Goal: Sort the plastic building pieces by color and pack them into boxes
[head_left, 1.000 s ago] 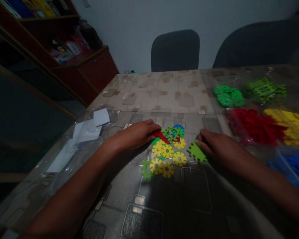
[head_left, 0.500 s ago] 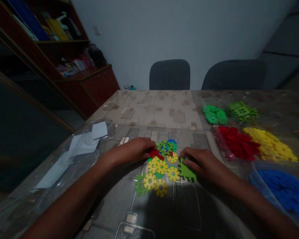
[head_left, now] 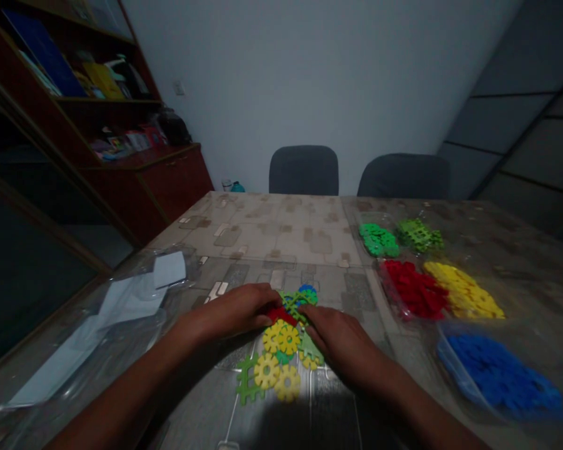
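A cluster of joined toy building pieces lies on the table before me, made up of toothed yellow discs (head_left: 289,339), green pieces and a red part. My left hand (head_left: 246,307) is closed around the red piece (head_left: 281,315) on the cluster's left side. My right hand (head_left: 335,332) is closed over the cluster's right side, its fingers on a green notched square piece (head_left: 311,347) that it partly covers. Behind the fingers show a light-green notched piece (head_left: 291,303) and a blue disc (head_left: 308,290). A green notched frame (head_left: 249,378) sticks out at the lower left.
To the right stand clear containers of red pieces (head_left: 415,290), yellow pieces (head_left: 464,290), blue pieces (head_left: 502,375), green pieces (head_left: 378,240) and light-green pieces (head_left: 418,234). Clear plastic packaging with white cards (head_left: 169,270) lies at the left. Two chairs (head_left: 304,170) stand beyond the table.
My right hand has moved left, carrying the green square piece against the right side of the cluster. My left hand keeps its hold on the red piece. The camera view has shifted.
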The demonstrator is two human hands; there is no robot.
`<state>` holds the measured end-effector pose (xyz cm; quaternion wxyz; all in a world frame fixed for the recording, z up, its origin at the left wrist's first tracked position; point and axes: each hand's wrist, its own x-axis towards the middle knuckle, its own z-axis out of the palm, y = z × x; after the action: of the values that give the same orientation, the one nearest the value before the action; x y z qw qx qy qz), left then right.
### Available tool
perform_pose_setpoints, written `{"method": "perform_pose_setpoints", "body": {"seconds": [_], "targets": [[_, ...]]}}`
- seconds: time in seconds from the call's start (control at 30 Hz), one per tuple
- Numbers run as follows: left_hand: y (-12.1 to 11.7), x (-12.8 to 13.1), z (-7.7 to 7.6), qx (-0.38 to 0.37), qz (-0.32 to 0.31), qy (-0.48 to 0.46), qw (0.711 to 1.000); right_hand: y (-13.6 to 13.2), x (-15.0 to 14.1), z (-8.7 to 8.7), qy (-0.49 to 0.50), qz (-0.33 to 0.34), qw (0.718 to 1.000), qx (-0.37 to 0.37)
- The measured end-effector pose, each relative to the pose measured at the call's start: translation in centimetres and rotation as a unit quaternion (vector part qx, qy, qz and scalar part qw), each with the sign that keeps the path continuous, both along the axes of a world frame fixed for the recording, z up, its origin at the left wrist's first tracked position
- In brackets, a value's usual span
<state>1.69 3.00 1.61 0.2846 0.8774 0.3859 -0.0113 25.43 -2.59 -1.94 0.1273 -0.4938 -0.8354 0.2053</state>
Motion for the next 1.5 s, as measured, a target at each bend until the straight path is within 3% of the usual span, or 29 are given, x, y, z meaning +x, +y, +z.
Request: {"method": "perform_pose_setpoints", "body": {"seconds": [0.27, 0.4, 0.47, 0.57, 0.63, 0.73, 0.83, 0.93, 1.17, 1.3, 1.5], "targets": [[0.1, 0.0, -0.6, 0.003, 0.016, -0.018, 1.000, -0.2, 0.0, 1.5, -0.007, 0.016, 0.997, 0.076], [0.2, 0.0, -1.0, 0.004, 0.020, -0.020, 1.000, -0.1, 2.5, 3.4, 0.041, 0.006, 0.990, 0.138], [0.2, -0.1, -1.2, 0.004, 0.020, -0.019, 1.000, 0.2, 5.3, 5.2, 0.067, -0.029, 0.981, 0.177], [0.2, -0.2, -1.3, 0.005, 0.024, -0.017, 1.000, 1.9, 11.4, 8.4, 0.006, -0.108, 0.966, 0.235], [0.1, -0.1, -1.2, 0.006, 0.029, -0.017, 0.999, 4.0, 15.9, 10.2, -0.071, -0.182, 0.952, 0.234], [0.0, -0.1, -1.1, 0.007, 0.027, -0.017, 0.999, 7.8, 21.5, 11.6, -0.106, -0.220, 0.946, 0.215], [-0.1, -0.1, -1.2, 0.007, 0.034, -0.015, 0.999, 11.4, 25.0, 11.5, -0.133, -0.229, 0.945, 0.193], [-0.1, -0.2, -1.5, 0.005, 0.052, -0.018, 0.998, 13.9, 26.7, 10.6, -0.160, -0.209, 0.949, 0.173], [0.2, -0.4, -2.1, -0.002, 0.059, -0.032, 0.998, 16.2, 28.2, 8.2, -0.204, -0.184, 0.955, 0.111], [0.3, -0.4, -2.3, -0.002, 0.057, -0.033, 0.998, 16.2, 28.9, 7.9, -0.229, -0.243, 0.936, 0.113], [0.3, -0.4, -2.3, 0.006, 0.055, -0.028, 0.998, 15.7, 28.7, 7.9, -0.244, -0.366, 0.882, 0.172]]}}
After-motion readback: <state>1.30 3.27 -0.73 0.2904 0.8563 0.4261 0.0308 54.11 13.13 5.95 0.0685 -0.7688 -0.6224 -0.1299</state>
